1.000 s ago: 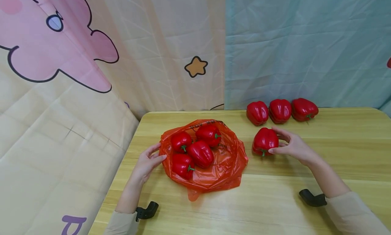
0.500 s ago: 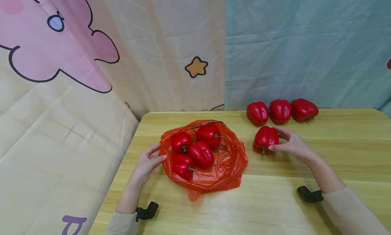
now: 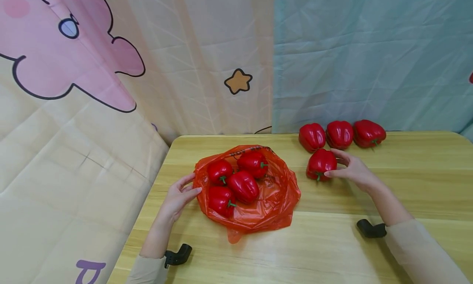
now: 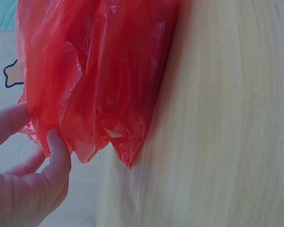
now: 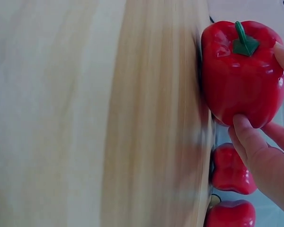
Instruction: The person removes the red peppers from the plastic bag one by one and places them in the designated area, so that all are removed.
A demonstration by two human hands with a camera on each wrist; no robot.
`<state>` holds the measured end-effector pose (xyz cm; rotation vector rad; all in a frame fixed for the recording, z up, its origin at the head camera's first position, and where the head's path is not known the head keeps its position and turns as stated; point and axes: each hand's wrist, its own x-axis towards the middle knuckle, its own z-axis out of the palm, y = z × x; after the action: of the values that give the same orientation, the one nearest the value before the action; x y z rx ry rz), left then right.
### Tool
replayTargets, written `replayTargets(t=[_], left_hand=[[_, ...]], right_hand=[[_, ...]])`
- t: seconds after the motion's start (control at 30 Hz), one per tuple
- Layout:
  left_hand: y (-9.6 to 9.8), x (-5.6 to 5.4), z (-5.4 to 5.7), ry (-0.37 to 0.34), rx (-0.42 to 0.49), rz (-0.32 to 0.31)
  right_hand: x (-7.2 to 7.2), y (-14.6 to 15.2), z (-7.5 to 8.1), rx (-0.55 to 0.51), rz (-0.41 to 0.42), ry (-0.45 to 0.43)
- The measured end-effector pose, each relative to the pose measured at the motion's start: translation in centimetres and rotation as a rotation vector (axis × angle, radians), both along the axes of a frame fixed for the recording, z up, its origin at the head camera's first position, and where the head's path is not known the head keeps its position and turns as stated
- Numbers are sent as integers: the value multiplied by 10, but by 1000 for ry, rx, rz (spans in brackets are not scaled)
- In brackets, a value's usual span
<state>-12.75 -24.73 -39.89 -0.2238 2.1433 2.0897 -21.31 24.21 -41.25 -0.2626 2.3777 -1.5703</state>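
A red plastic bag (image 3: pixel 273 206) lies wide-mouthed on the table, with several glossy red bell peppers (image 3: pixel 242 186) inside. At its left rim, my left hand (image 3: pixel 178 198) holds the edge; in the left wrist view the thumb (image 4: pixel 59 153) is in front of the plastic and other fingers are behind it. To the right of the bag, my right hand (image 3: pixel 352 171) grips one bell pepper (image 3: pixel 320 165) by its right side, between thumb and fingers. The right wrist view shows this bell pepper (image 5: pixel 241 75) with its green stem, close to the tabletop.
Behind the gripped one, three more red bell peppers (image 3: pixel 339 135) stand in a row along the back edge of the wooden table (image 3: pixel 406 185). A printed curtain (image 3: pixel 332 62) hangs just behind that edge. Another patterned cloth (image 3: pixel 92 152) borders the table's left side.
My right hand has shifted slightly away from me with the bell pepper, closer to the back row. The left hand and the bag stay where they were.
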Motion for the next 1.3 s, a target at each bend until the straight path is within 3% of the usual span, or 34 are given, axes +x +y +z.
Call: replayTargets(t=[0.77,1.07,1.3], left_hand=[[1,-1,-1,-5,-4,6],[1,-1,0,-8,4,6],[1,-1,0,-6,9,7]], right_hand=[[-9,-1,3,23,8,-1],[-3,4,11,48,17,15],[-1,9,20,-4,24,50]])
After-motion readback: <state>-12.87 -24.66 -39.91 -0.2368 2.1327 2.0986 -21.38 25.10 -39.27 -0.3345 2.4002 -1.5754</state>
